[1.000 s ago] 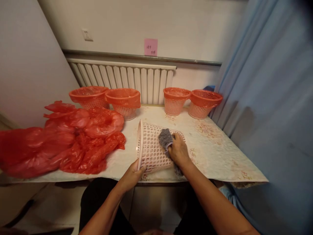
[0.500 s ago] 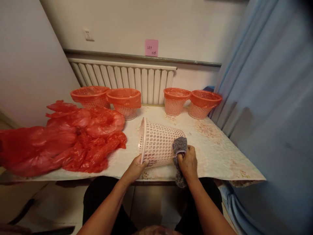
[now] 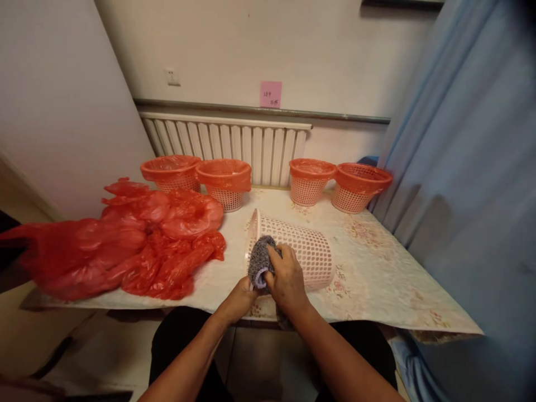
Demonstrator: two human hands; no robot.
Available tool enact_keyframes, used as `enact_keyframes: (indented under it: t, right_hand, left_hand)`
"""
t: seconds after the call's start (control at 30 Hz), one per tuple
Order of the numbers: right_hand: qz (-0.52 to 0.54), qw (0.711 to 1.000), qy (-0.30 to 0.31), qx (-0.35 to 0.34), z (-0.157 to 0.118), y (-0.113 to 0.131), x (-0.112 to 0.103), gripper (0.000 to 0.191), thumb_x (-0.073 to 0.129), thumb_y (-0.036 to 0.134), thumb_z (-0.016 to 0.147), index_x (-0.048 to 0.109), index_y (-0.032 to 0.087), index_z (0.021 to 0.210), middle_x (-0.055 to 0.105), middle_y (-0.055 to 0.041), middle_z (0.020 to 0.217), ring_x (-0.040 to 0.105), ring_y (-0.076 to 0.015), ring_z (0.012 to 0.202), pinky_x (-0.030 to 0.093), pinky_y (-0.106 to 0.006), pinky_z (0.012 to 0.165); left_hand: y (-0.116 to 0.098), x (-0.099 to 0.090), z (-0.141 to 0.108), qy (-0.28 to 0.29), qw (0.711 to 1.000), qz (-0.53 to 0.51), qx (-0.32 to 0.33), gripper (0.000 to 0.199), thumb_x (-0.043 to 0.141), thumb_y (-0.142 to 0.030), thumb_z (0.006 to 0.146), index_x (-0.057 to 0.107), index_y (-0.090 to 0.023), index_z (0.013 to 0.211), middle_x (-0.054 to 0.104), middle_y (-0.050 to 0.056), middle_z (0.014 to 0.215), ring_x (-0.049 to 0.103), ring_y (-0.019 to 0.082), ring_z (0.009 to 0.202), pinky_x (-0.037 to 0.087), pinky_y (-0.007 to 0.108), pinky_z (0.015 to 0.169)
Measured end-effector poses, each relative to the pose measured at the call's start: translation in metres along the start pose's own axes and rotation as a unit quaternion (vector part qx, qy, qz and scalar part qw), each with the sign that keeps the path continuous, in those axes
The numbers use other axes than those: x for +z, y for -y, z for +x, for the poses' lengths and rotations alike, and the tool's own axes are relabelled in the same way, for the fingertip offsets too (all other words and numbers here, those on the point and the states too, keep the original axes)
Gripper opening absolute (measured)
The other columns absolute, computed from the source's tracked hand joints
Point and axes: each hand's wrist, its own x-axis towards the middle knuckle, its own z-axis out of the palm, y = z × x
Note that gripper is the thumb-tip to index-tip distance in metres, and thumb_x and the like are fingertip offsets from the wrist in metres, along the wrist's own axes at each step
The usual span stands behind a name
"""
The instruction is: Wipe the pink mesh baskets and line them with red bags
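Note:
A pale pink plastic wastebasket [image 3: 310, 251] with a lattice wall lies on its side on the table, its mouth facing left. My left hand [image 3: 238, 301] grips the basket's rim at the near lower edge, the fingers partly hidden. In my right hand [image 3: 288, 276] is a bunched grey cloth [image 3: 260, 259] with a pale purple edge, pressed against the basket's wall close to the rim. The cloth's lower end hangs below that hand. Both hands are close together at the mouth end.
A heap of red plastic bags [image 3: 154, 240] covers the table's left side. Behind stand wastebaskets lined with red bags: two at left [image 3: 226, 178] and two at right [image 3: 312, 178]. A radiator [image 3: 226, 139] is at the wall; a blue curtain [image 3: 452, 195] hangs at right.
My right hand has moved the cloth left along the basket, from its base end to near the rim. My left hand still holds the rim. The camera view has shifted slightly.

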Motion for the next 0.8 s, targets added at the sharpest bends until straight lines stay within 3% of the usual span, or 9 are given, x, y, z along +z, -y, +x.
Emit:
enact_keyframes:
  t: [0.1, 0.23, 0.47, 0.8]
  right_hand:
    - [-0.002, 1.0, 0.006, -0.004, 0.018, -0.003, -0.003, 0.053, 0.051, 0.011, 0.073, 0.055, 0.018, 0.125, 0.049, -0.0115, 0.114, 0.045, -0.0246, 0.105, 0.044, -0.039, 0.093]
    - [0.001, 1.0, 0.005, -0.008, 0.032, -0.005, -0.005, 0.049, 0.051, 0.012, 0.074, 0.057, 0.019, 0.122, 0.05, -0.011, 0.111, 0.045, -0.0246, 0.103, 0.044, -0.04, 0.092]
    - [0.029, 0.999, 0.006, -0.031, 0.019, -0.003, -0.004, 0.053, 0.051, 0.011, 0.069, 0.057, 0.017, 0.121, 0.05, -0.0121, 0.11, 0.046, -0.0261, 0.102, 0.046, -0.042, 0.089]
    - [0.065, 0.996, 0.046, -0.035, 0.002, -0.011, -0.006, 0.061, 0.049, 0.006, 0.065, 0.054, 0.019, 0.124, 0.05, -0.0124, 0.114, 0.047, -0.027, 0.102, 0.048, -0.045, 0.086]
  left_hand:
    - [0.007, -0.003, -0.003, 0.029, 0.998, -0.043, -0.019, 0.046, 0.063, -0.042, 0.081, 0.062, -0.012, 0.115, 0.069, 0.011, 0.109, 0.062, 0.026, 0.103, 0.042, 0.042, 0.101]
    - [0.015, -0.007, -0.01, 0.036, 0.999, -0.012, -0.027, 0.045, 0.059, -0.041, 0.083, 0.061, -0.013, 0.118, 0.069, 0.011, 0.112, 0.06, 0.026, 0.109, 0.038, 0.043, 0.105]
    - [0.011, -0.011, -0.023, 0.074, 0.996, 0.039, -0.03, 0.041, 0.054, -0.044, 0.086, 0.066, -0.015, 0.111, 0.07, 0.008, 0.107, 0.059, 0.026, 0.107, 0.042, 0.039, 0.099]
    - [-0.002, -0.006, -0.022, 0.01, 0.988, 0.109, -0.106, 0.037, 0.062, -0.032, 0.079, 0.066, -0.021, 0.114, 0.069, 0.005, 0.11, 0.057, 0.026, 0.106, 0.041, 0.038, 0.101]
